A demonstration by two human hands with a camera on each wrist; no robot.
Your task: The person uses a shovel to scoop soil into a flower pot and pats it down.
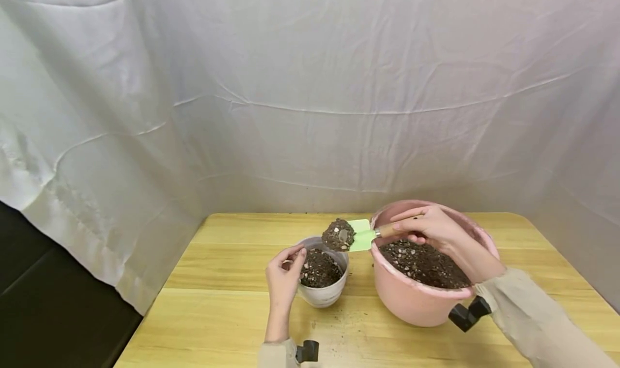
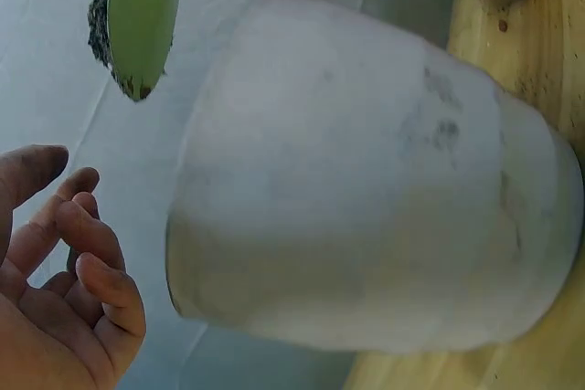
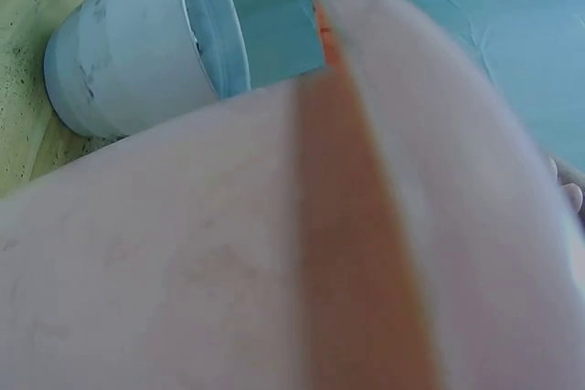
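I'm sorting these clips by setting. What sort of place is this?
Probably a staged tabletop set for potting, not a garden: a white sheet hangs as a backdrop behind a wooden table, with a pink tub of soil and a small white pot.

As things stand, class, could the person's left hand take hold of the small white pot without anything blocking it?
Probably yes. The left hand is already at the rim of the small white pot, with bare table around it. The scoop of soil in the right hand hovers above the pot, not between them.
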